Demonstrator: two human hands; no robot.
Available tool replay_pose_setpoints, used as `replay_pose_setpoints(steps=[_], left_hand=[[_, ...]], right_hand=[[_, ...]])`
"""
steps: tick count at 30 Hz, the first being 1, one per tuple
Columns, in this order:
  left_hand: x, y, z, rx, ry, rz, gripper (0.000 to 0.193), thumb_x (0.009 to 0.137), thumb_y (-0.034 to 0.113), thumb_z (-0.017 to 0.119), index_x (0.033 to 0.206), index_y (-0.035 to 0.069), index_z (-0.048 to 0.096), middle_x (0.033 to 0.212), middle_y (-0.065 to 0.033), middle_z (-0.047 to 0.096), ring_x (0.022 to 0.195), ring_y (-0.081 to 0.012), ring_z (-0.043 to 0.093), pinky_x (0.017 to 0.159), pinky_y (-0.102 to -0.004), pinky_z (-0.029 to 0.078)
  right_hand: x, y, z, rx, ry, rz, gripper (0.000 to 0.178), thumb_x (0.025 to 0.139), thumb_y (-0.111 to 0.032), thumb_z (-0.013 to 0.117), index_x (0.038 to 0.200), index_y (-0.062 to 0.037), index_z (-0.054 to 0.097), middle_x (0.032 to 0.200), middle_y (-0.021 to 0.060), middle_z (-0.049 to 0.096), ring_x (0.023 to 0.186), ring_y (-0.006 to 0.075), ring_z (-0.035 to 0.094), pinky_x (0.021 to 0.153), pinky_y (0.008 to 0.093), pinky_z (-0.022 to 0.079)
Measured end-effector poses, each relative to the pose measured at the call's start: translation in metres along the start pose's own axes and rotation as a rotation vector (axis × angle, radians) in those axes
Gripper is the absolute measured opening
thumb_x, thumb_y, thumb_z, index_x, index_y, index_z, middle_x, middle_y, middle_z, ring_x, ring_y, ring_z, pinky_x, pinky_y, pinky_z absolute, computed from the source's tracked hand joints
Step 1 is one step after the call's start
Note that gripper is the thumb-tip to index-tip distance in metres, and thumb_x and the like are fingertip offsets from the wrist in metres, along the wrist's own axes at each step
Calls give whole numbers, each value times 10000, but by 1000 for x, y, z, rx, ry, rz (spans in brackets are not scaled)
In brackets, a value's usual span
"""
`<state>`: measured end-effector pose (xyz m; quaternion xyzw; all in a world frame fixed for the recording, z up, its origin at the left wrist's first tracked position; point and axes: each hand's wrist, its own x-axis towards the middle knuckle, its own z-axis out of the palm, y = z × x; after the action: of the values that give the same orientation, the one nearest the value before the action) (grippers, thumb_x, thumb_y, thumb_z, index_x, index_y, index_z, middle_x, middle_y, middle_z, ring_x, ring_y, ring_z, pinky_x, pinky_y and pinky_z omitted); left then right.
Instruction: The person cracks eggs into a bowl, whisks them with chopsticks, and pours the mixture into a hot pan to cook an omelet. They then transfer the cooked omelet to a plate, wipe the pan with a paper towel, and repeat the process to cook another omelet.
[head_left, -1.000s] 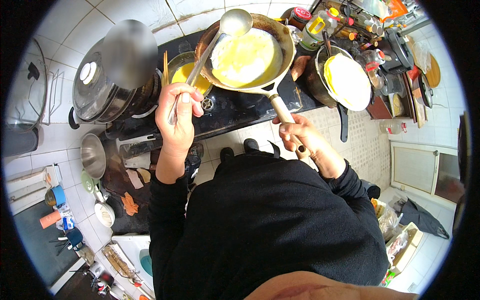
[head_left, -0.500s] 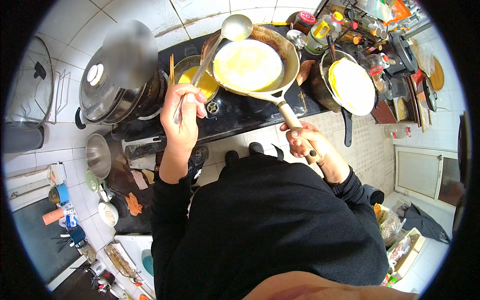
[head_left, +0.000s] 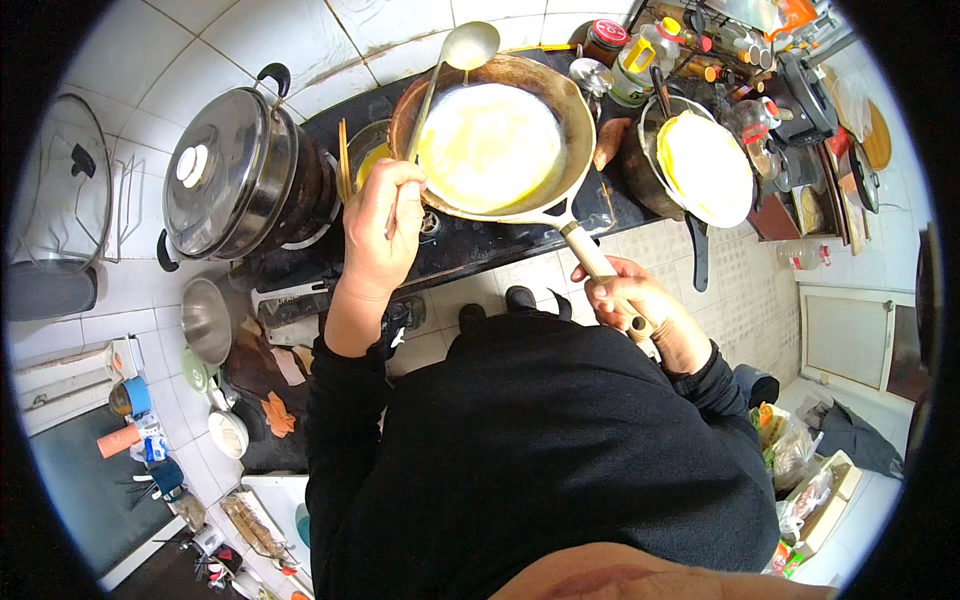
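Observation:
My left hand (head_left: 383, 225) is closed round the handle of a metal ladle (head_left: 470, 46). The ladle's bowl hangs over the far rim of a worn frying pan (head_left: 574, 115), with a thin strand of liquid below it. My right hand (head_left: 645, 308) grips the pan's light wooden handle (head_left: 588, 252). A thin, pale yellow layer of egg (head_left: 488, 150) covers much of the pan's bottom. Left of the pan, partly hidden by it and my left hand, a metal bowl holds yellow beaten egg (head_left: 374, 157). Chopsticks (head_left: 345, 160) stand at that bowl's left side.
To the right, a white plate of round yellow egg sheets (head_left: 685, 160) rests on a dark pot (head_left: 640, 165). A large lidded steamer pot (head_left: 225, 170) occupies the stove's left. Bottles (head_left: 645, 62) and jars crowd the back right. A metal basin (head_left: 207, 320) stands lower left.
The pan has shifted slightly left and nearer me, covering more of the egg bowl. My left hand has moved a little right, and the ladle stands steeper. Both grips stay the same.

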<state>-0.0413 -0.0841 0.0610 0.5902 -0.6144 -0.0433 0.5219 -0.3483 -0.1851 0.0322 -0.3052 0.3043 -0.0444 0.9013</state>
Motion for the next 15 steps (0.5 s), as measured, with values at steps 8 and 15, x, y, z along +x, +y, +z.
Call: replay_pose_setpoints(steps=[8,15], left_hand=[[8,6,11,106,-107,96,107,857,-9,555,960,18,540,852,-140,559,739,-318,601,655,-367,479],[11,11,12,153,-161,142,69,888,1,538,957,1,539,850,-142,543,729,-301,578,660,-341,465]], right_hand=[[-6,1,-1,-41,15,22,332,776,-34,611,1096,17,542,629,32,504,428,92,478,363,190,388],[-7,6,-9,-30,22,16,345,771,-30,600,1107,24,542,617,36,497,423,92,477,366,191,399]])
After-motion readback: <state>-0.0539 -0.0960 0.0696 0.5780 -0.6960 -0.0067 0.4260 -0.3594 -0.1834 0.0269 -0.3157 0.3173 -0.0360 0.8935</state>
